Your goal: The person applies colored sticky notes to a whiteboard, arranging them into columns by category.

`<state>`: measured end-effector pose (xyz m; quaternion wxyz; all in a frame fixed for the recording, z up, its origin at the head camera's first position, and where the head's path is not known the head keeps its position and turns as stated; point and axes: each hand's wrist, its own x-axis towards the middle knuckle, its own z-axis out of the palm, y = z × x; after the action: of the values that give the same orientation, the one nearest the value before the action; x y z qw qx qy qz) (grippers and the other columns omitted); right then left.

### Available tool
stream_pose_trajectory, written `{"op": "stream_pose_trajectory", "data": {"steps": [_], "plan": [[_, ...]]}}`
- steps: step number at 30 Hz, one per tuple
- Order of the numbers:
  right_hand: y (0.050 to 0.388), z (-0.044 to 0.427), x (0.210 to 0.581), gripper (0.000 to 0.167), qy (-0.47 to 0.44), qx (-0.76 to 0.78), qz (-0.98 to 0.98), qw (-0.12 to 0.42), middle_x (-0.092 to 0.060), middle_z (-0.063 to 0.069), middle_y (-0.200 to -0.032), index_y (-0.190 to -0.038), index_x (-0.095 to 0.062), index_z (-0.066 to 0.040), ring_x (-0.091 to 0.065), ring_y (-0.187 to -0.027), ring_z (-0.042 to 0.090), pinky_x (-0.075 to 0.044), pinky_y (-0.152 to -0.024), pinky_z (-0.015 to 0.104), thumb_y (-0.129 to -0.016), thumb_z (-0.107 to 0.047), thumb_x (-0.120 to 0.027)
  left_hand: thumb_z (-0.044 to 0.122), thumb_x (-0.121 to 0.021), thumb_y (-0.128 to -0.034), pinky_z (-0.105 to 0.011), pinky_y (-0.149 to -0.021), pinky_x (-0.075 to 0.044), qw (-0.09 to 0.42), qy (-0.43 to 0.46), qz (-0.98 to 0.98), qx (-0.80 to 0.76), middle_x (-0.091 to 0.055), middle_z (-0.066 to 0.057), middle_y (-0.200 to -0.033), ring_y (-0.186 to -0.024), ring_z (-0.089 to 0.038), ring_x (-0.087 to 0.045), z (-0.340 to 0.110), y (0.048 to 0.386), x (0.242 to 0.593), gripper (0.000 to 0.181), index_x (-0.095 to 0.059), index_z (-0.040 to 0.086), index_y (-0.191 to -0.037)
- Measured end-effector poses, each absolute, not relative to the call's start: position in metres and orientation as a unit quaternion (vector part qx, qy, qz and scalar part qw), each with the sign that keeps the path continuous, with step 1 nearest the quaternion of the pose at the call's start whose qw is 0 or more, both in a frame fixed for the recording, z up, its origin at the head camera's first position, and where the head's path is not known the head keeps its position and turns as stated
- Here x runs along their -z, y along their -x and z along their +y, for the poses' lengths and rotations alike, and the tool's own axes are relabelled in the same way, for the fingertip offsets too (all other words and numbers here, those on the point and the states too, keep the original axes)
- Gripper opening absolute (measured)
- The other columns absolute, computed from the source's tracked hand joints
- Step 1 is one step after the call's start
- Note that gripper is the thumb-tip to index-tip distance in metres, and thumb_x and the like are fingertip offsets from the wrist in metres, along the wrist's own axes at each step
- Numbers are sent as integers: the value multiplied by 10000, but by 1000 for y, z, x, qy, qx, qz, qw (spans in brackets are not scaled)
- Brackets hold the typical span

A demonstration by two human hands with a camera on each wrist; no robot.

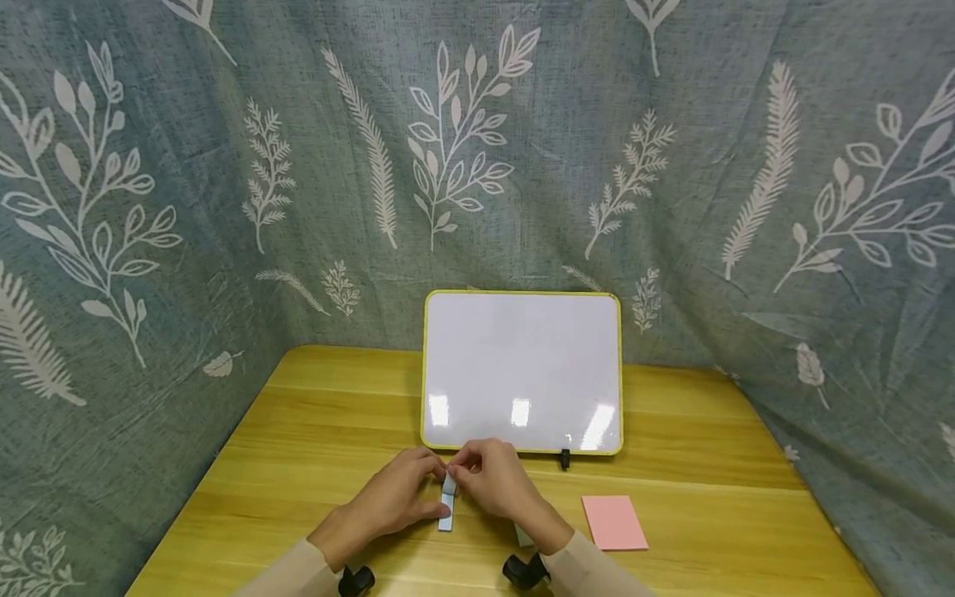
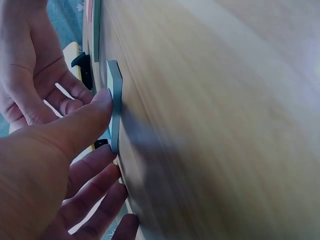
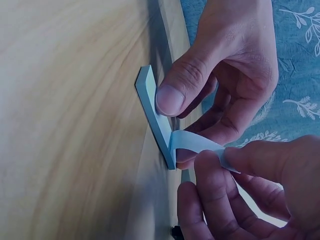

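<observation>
From my end, going L to R: curtain (image 1: pixel 112 365) w/ white leaf prints hung at the side and behind the wooden table (image 1: pixel 298 473). Next I had the L hand (image 1: pixel 391 497), grip clamped on a narrow light-blue pad (image 1: pixel 445 525), thumb pressed on its face, index finger at its far end. Pad lay on the table btwn the two hands, just in front of the whiteboard. Its top strip (image 1: pixel 449 482) was peeled up at the far end, curling away. R hand (image 1: pixel 494 481) had thumb & fingertips together, pinching the strip's free end. Behind was the yellow-rimmed whiteboard (image 1: pixel 522 365); a greenish pad (image 1: pixel 524 537) sat partly hidden under the R wrist. Then a small black piece (image 1: pixel 564 458) at the board's lower edge, and, far R, a pink pad (image 1: pixel 615 524) flat on the table.
</observation>
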<state>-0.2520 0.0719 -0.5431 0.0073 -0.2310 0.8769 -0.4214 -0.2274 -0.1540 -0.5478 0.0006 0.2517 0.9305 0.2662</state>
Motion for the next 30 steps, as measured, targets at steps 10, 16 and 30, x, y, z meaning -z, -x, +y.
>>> {"op": "stream_pose_trajectory", "data": {"steps": [10,16,30], "plan": [[256,70,543,114,217,458,862,18,-820,6,-833,-991,-849,-96,-671,-691,29,-532,-630,197,-1092,-148,-837,314,-1042,-903,-507,-1126,-622,-5,-257,930,-264,-775,-12,-1295,-1249,-266,-713,-154,228,546,383,-798,124,-1128],[256,68,543,108,212,457,864,11,-806,18,-796,-986,-843,-79,-664,-672,39,-519,-617,197,-1088,-111,-831,373,-1019,-933,-501,-1096,-618,-33,-290,916,-276,-761,-14,-1282,-1239,-260,-691,-159,233,558,415,-770,119,-1145],[267,73,533,114,181,472,863,1,-855,103,-878,-997,-861,-65,-835,-771,236,-567,-641,205,-1097,-91,-813,333,-1062,-876,-470,-1075,-602,-10,-253,930,-265,-746,-1,-1252,-1192,-246,-673,-151,226,544,485,-732,138,-1173]]}}
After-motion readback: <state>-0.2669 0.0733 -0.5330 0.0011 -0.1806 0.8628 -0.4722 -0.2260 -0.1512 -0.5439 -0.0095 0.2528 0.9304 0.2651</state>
